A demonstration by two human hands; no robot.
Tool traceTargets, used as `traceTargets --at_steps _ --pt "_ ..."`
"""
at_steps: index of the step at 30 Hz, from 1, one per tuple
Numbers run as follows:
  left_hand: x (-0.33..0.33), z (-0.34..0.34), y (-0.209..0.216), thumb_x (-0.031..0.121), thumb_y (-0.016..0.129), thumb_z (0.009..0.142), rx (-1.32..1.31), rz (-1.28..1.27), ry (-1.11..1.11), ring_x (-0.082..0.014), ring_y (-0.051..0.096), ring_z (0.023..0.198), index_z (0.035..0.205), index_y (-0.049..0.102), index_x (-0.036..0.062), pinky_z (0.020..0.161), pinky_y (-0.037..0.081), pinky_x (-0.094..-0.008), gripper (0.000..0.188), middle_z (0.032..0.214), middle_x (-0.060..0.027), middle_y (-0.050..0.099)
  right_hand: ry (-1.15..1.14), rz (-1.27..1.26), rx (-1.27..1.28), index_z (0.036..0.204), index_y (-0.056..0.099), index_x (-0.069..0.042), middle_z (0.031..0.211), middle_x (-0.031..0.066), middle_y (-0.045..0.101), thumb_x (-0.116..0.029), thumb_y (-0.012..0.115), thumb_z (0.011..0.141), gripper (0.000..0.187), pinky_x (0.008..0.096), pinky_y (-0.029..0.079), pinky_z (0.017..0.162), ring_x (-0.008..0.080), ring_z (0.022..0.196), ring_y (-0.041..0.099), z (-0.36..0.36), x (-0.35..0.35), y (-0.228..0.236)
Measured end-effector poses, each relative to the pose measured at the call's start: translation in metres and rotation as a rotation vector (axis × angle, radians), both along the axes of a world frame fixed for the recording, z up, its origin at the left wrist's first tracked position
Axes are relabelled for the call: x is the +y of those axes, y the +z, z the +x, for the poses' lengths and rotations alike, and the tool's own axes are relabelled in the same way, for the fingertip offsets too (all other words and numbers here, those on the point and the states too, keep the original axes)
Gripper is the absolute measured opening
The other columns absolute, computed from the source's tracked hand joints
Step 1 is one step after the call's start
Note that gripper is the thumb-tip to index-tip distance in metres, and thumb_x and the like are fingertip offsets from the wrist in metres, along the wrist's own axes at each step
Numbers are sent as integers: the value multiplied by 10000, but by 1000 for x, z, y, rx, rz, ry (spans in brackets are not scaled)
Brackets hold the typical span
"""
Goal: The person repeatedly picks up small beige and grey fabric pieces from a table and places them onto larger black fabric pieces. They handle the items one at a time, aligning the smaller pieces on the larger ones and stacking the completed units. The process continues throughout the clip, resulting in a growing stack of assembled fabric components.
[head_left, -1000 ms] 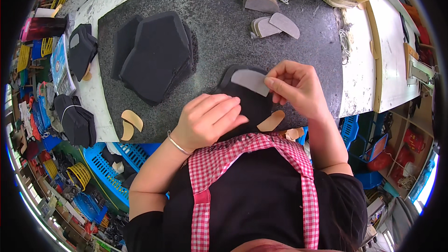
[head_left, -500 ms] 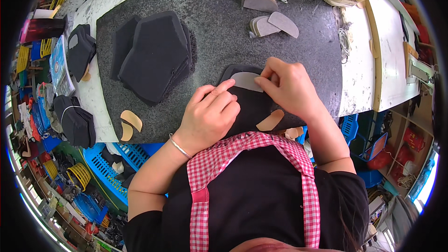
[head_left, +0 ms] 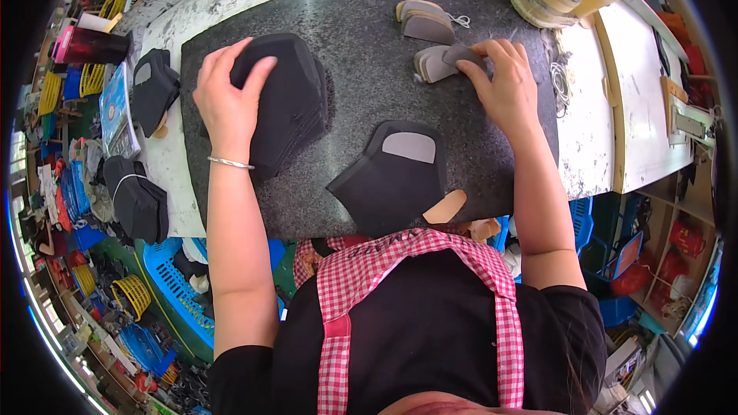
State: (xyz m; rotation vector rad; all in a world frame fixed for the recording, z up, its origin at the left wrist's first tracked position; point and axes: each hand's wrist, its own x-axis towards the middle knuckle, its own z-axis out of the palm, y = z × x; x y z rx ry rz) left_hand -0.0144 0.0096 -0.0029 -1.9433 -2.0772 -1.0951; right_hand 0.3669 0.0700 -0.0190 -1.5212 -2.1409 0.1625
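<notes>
My left hand [head_left: 234,104] is at the upper left edge of a stack of black, angular flat panels [head_left: 288,111], thumb on top and fingers at the side, gripping the panel there. My right hand [head_left: 507,84] pinches a dark grey half-oval patch [head_left: 463,55] between thumb and fingers, at a small fanned pile of grey patches [head_left: 435,66]. Between my hands, close to my apron, a single black panel [head_left: 388,188] lies flat with a light grey half-oval patch [head_left: 409,147] along its top edge. A tan patch [head_left: 446,207] sits by its lower right side.
Another pile of grey and tan patches [head_left: 427,23] lies farther back. A crusted yellowish pot [head_left: 538,0] stands at the far right, near a coil of white string [head_left: 561,81]. At left are a tied black bundle [head_left: 138,200], a booklet [head_left: 117,111] and a dark cup [head_left: 88,46].
Both hands have left the near panel, its grey patch now lying flat. My left hand moved to the black stack, my right to the grey patches. The view has shifted slightly.
</notes>
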Motion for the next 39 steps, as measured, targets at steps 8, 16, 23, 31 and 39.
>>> traceTargets --at_steps 8,16,23,31,39 --pt "-38 51 47 37 606 1061 -344 55 -219 -189 748 987 1268 734 19 871 573 -343 244 1161 -124 780 -18 -280 344 1038 694 10 870 200 720 -187 670 1025 199 427 533 704 382 740 687 15 -9 26" --pt "-79 153 -8 -13 673 915 208 -144 -346 -275 644 960 1367 674 43 847 498 -403 455 1078 -84 672 157 238 159 1060 753 -70 872 98 714 -104 687 986 105 402 554 761 351 820 636 7 -3 4" --pt "-66 144 15 109 663 1063 -1297 -543 -559 -103 690 802 1180 730 -9 697 515 -236 179 963 -73 763 598 329 294 1000 778 -84 953 18 730 -67 817 680 323 348 576 702 218 813 669 -40 -59 42" --pt "-69 142 18 27 617 1063 -960 -487 -520 -148 754 851 1120 725 -55 738 593 -276 147 952 -108 785 634 223 264 913 696 -28 1023 64 725 -52 802 699 240 339 582 643 229 815 685 -47 -64 40" --pt "-72 138 27 46 675 1024 -770 -355 -642 -186 783 871 1089 681 -29 723 623 -318 100 981 -127 777 640 10 432 969 674 12 1022 114 736 102 733 776 220 347 594 726 243 833 719 -48 -71 48"
